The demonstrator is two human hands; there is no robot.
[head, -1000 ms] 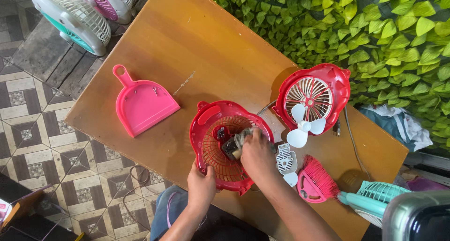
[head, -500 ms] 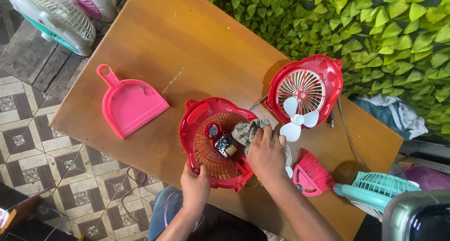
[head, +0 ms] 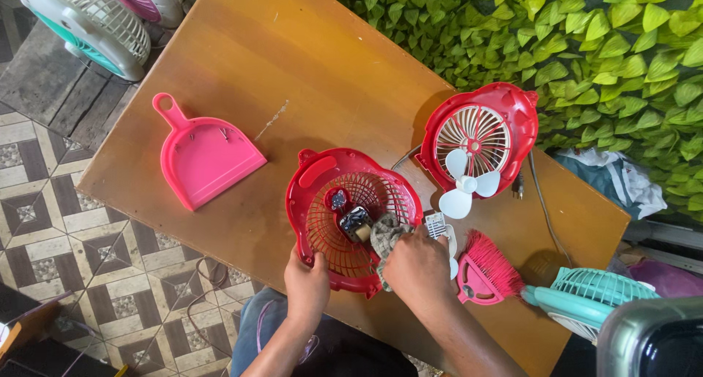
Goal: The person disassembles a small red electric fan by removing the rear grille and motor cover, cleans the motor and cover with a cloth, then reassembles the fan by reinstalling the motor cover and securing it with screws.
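Table (head: 307, 62) of brown wood fills the head view; I log the red fan housing (head: 353, 216) lying open side up near its front edge, grille ribs and a small motor (head: 356, 223) visible inside. Left hand (head: 306, 283) grips the housing's near rim, fingers curled over the edge, closed on it. Right hand (head: 419, 267) is bunched around a grey-green cloth (head: 384, 236), fingers closed on it, the cloth pressed into the grille just beside the motor. Behind and to the right, a second red fan half (head: 477, 137) stands tilted with white blades (head: 466, 188) at its lower edge, near but apart from the first. A pink dustpan (head: 202, 156) lies flat to the left, well apart. A pink hand brush (head: 485, 270) rests just beside the right hand, with a teal fan (head: 586, 298) beyond it at the table's corner.
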